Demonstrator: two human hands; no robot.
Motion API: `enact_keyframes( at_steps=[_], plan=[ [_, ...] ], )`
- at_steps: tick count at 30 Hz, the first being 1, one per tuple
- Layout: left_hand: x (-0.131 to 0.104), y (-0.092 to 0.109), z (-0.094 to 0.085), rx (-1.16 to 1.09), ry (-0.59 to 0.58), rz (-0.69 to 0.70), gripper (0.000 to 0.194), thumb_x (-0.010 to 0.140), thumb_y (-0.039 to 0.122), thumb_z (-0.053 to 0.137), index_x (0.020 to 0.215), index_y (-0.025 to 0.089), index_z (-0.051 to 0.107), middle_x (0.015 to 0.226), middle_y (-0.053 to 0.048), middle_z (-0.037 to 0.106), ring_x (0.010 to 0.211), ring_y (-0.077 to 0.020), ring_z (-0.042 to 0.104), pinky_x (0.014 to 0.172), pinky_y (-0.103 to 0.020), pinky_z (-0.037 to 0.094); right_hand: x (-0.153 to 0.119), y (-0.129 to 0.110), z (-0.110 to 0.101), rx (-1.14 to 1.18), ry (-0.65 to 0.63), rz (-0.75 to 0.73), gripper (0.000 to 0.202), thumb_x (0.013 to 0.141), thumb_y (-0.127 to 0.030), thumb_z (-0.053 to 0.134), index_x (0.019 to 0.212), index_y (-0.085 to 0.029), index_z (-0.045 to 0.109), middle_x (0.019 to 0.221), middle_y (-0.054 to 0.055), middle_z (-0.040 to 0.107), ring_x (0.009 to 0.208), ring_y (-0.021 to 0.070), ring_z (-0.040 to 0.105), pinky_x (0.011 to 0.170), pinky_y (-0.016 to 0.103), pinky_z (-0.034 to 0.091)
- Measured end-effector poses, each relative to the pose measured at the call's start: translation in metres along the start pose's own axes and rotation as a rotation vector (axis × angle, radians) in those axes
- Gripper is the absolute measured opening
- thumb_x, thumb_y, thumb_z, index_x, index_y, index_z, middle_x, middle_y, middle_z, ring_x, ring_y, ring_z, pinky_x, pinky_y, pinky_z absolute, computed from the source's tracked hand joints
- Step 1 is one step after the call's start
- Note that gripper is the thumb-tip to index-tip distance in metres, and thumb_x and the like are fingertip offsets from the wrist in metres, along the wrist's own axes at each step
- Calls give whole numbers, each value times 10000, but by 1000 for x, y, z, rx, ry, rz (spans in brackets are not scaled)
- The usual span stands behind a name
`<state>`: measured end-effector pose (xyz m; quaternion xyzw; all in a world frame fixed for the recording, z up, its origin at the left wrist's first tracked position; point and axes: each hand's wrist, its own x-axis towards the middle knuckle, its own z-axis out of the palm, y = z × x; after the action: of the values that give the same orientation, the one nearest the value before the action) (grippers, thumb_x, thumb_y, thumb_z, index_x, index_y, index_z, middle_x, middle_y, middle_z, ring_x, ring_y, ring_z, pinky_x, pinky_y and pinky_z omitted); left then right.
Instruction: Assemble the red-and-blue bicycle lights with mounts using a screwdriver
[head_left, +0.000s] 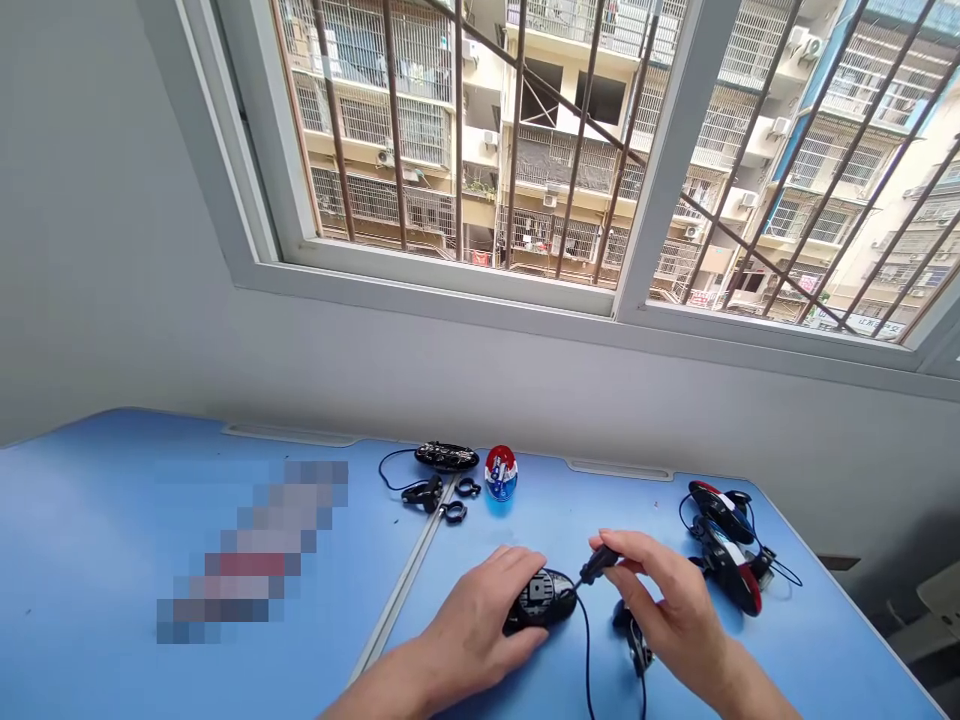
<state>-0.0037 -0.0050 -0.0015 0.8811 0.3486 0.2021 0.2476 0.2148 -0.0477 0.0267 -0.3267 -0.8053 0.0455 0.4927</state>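
My left hand is closed around a glossy black oval device with a grille-like pattern on top, just above the blue table. A thin black cable runs by its right end and down toward me. Pinched between the thumb and fingers of my right hand is a small black cable connector, close to the device's right tip. Beneath that hand lies a black clamp-like part with a cable, partly hidden by the fingers.
At the back of the blue table lie another black oval device, a black clamp part, two black rings and a red-and-blue egg-shaped container. Red-and-black devices with cables sit at right. A pixelated patch covers something at left.
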Motion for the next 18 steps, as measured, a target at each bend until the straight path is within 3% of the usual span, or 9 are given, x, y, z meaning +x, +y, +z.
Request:
enact_keyframes(
  at_steps=[11, 18],
  plan=[
    [0, -2, 1, -3, 13, 4, 418, 675, 119, 620, 1082, 174, 543, 1040, -66, 632, 930, -245, 533, 821, -371, 443, 5, -5, -11, -21, -157, 0, 409, 881, -35, 431, 1243, -218, 485, 1072, 81, 668, 944, 187, 636, 798, 321, 543],
    [0, 0, 0, 4, 14, -4, 378, 677, 122, 608, 1045, 183, 548, 1012, -57, 636, 909, -243, 532, 807, -368, 446, 3, -5, -14, -12, -198, 68, 363, 898, -60, 431, 1212, -235, 488, 1088, 74, 654, 896, 175, 624, 716, 295, 541]
  ],
)
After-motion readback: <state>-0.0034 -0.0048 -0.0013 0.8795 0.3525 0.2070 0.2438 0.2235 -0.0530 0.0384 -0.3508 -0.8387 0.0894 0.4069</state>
